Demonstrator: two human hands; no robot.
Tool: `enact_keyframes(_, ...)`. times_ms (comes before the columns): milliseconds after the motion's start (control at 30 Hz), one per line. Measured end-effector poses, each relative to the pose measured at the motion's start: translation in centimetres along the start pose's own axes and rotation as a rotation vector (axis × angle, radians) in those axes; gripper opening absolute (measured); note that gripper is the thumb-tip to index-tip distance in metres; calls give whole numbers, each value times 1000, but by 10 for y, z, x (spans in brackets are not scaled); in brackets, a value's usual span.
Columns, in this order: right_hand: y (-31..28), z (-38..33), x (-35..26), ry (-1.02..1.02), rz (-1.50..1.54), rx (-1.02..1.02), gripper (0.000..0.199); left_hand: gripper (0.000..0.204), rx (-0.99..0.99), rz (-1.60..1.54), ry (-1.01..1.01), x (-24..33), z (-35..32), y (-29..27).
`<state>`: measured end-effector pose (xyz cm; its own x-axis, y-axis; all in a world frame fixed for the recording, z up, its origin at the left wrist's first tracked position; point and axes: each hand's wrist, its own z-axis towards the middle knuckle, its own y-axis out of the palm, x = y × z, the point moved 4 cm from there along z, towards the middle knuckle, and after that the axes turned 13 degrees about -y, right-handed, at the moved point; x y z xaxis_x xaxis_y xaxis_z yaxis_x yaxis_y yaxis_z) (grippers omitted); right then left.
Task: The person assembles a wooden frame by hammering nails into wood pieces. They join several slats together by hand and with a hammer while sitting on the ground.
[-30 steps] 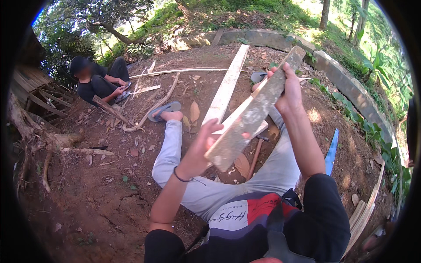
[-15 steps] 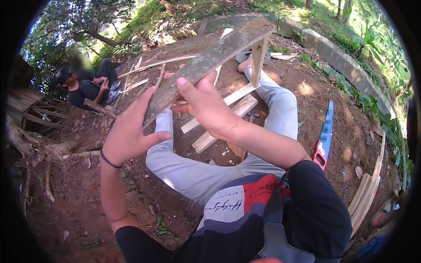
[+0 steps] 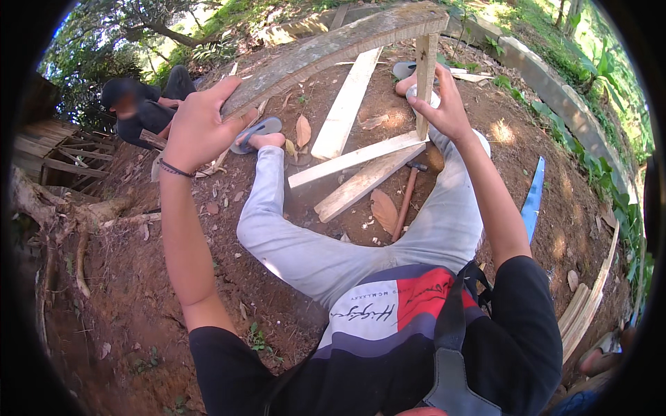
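Note:
I sit on bare earth with my legs spread. My left hand [image 3: 198, 128] grips the near end of a long weathered plank [image 3: 333, 45], held up across my view. A short upright wooden leg [image 3: 424, 83] hangs from the plank's far end, and my right hand [image 3: 440, 107] is closed around its lower part, above my right knee. Between my legs lie two pale boards [image 3: 361, 173] and a hammer [image 3: 406, 201] with a wooden handle.
A blue-handled saw [image 3: 533, 201] lies on the ground to my right. Another long board [image 3: 343, 104] lies ahead. A person in black [image 3: 139, 104] crouches at the upper left by stacked timber [image 3: 48, 152]. Wooden slats [image 3: 590, 305] lie at the right, a concrete curb [image 3: 555, 83] beyond.
I have swung the plank from a tilt in front of me up to a level hold. My right hand has left the plank and now holds the upright leg.

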<state>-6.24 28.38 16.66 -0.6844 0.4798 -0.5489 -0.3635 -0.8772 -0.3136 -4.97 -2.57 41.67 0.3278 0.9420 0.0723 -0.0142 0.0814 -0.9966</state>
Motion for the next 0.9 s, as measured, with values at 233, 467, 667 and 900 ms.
enact_keyframes(233,61,-24,34,389,450,-108,43,42,-41,122,-47,-17,12,27)
enact_keyframes(467,91,-2,3,396,428,-228,40,33,70,87,12,-95,20,42)
enact_keyframes(667,107,-5,-11,433,399,-255,55,27,177,208,120,-132,33,49)
enact_keyframes(900,119,-2,3,438,406,-197,50,36,200,283,96,-147,67,63)
